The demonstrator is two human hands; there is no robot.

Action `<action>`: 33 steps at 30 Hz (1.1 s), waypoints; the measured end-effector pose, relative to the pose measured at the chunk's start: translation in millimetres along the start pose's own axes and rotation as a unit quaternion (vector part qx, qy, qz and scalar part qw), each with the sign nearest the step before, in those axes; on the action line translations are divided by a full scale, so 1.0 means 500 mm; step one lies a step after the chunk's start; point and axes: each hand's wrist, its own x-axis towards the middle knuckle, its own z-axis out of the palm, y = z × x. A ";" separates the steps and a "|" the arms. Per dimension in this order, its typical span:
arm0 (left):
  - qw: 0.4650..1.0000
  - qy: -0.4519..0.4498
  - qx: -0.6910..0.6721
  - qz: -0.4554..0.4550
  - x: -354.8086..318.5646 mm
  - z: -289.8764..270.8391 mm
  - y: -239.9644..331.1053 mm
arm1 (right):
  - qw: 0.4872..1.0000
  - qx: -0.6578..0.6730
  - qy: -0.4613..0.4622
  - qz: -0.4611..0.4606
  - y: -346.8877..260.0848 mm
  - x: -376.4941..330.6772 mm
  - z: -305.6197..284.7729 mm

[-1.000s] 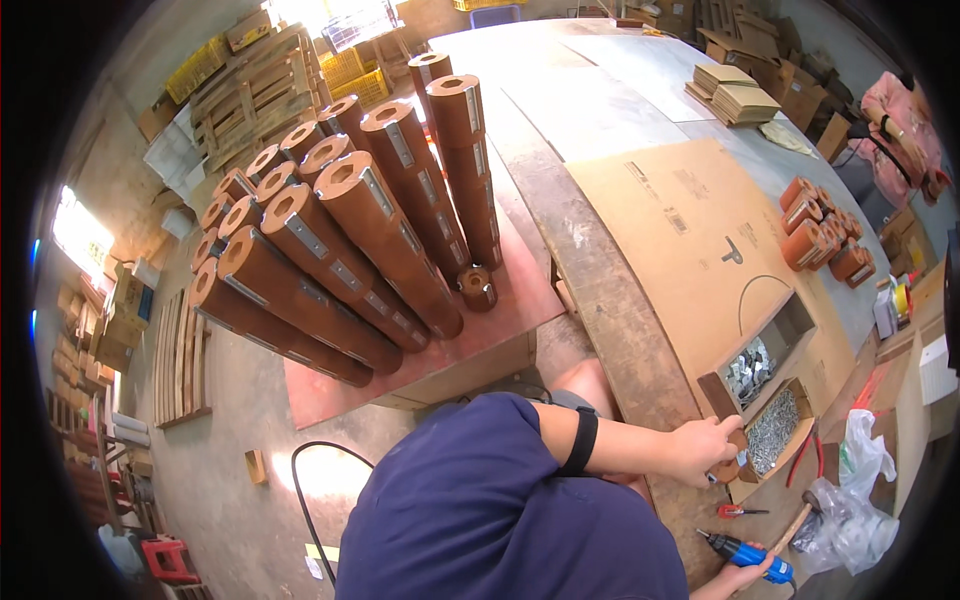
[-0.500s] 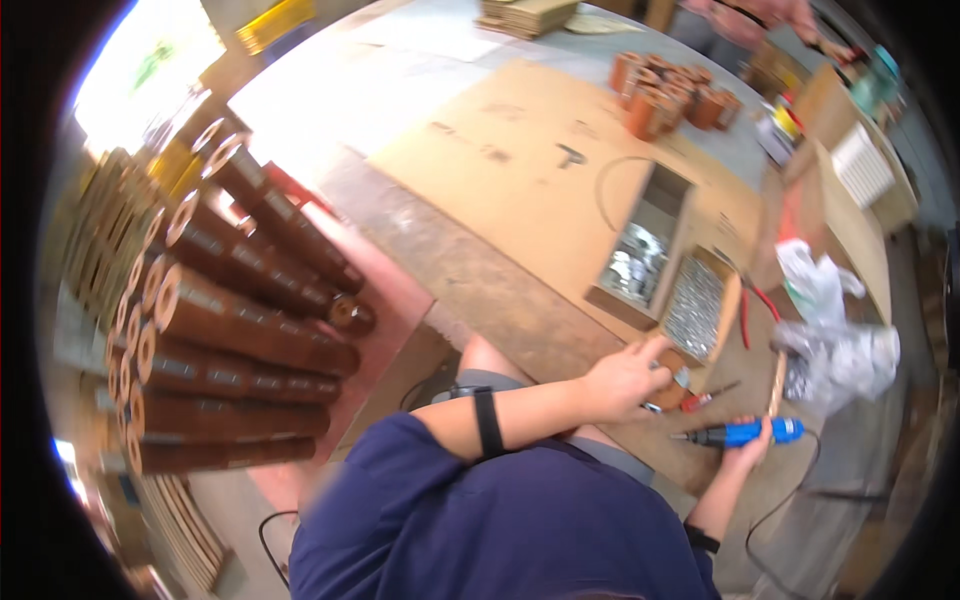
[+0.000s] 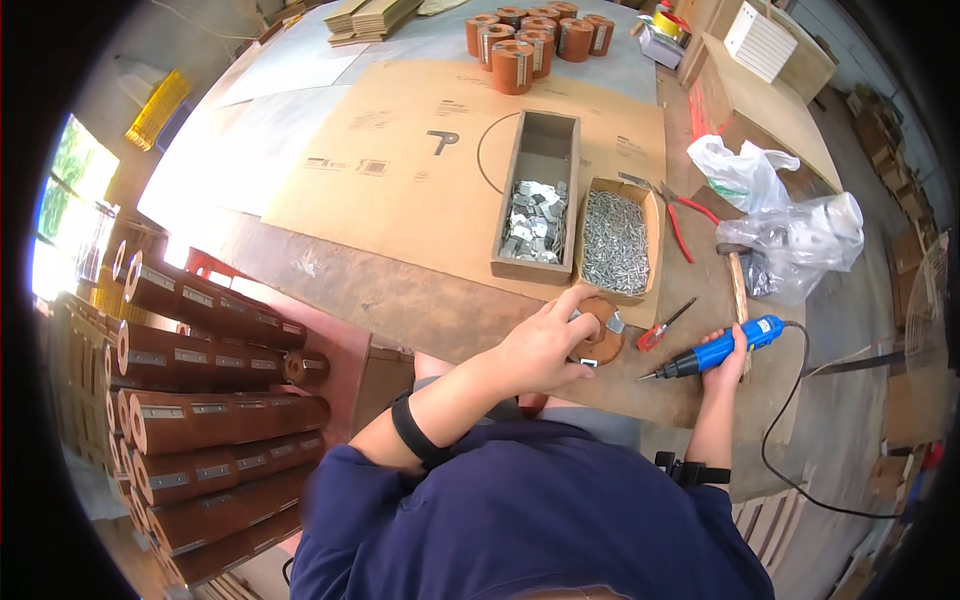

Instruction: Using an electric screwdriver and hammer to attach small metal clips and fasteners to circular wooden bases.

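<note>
Left hand [image 3: 545, 345] now rests on a brown round part [image 3: 597, 330] at the near edge of the surface; earlier it reached toward the box of screws [image 3: 617, 242]. Right hand [image 3: 728, 355] carries the blue electric screwdriver [image 3: 715, 350] higher, tip aimed toward the part.

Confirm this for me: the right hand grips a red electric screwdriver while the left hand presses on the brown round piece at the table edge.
Not quite. In the head view the electric screwdriver in the right hand is blue, not red. The left hand does press on the brown round piece at the table edge.
</note>
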 end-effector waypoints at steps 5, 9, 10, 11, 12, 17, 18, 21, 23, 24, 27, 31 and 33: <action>0.997 0.073 -0.002 0.036 0.039 -0.037 -0.032 | 1.000 0.005 0.006 -0.006 0.001 0.002 -0.003; 0.978 0.048 0.182 -0.092 0.086 -0.102 -0.117 | 1.000 -0.001 0.017 -0.008 0.002 -0.004 0.005; 0.978 0.047 0.181 -0.088 0.098 -0.115 -0.135 | 1.000 0.000 0.021 -0.008 0.002 -0.006 0.006; 0.968 0.011 0.223 -0.117 0.109 -0.126 -0.150 | 1.000 0.003 0.024 -0.011 0.002 -0.006 0.006; 0.953 -0.023 0.265 -0.146 0.118 -0.132 -0.164 | 1.000 -0.002 0.018 -0.011 0.003 -0.004 0.005; 0.943 -0.089 0.289 -0.140 0.142 -0.123 -0.210 | 1.000 -0.008 0.019 -0.007 0.001 -0.005 0.008; 0.939 -0.099 0.294 -0.148 0.146 -0.120 -0.207 | 1.000 -0.006 0.019 -0.005 0.001 -0.005 0.006; 0.920 -0.142 0.333 -0.148 0.153 -0.125 -0.196 | 1.000 -0.007 0.024 -0.005 -0.001 -0.010 0.013; 0.914 -0.148 0.349 -0.149 0.157 -0.122 -0.195 | 1.000 -0.010 0.028 -0.007 -0.002 -0.012 0.014; 0.906 -0.153 0.365 -0.149 0.159 -0.122 -0.195 | 1.000 -0.008 0.027 -0.008 -0.002 -0.011 0.013; 0.907 -0.158 0.362 -0.146 0.160 -0.121 -0.199 | 1.000 -0.006 0.023 -0.009 -0.001 -0.011 0.010; 0.899 -0.176 0.372 -0.152 0.162 -0.122 -0.195 | 1.000 -0.005 0.022 -0.010 0.001 -0.004 0.005; 0.900 -0.175 0.371 -0.148 0.161 -0.123 -0.195 | 1.000 -0.006 0.024 -0.010 0.000 -0.008 0.009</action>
